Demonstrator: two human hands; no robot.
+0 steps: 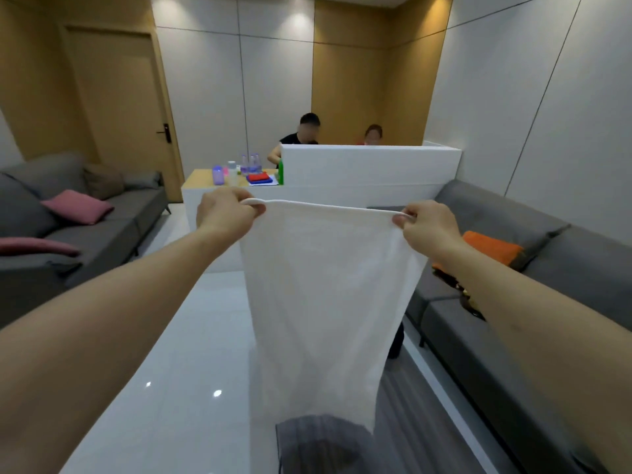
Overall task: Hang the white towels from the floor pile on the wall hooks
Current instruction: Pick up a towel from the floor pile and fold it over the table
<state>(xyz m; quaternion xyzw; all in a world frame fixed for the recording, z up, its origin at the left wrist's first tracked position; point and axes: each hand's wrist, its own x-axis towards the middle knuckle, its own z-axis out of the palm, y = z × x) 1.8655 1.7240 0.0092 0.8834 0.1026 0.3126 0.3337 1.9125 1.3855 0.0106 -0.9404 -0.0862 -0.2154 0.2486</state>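
A white towel [325,302] is held up by its top corners, pinched in the fingers of the left hand [227,210] and the right hand [427,225], and hangs straight down.

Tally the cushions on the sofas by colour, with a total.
Pink cushions: 2, both on the left sofa
Brown cushion: 1, left sofa
Orange cushion: 1, right sofa
Total: 4
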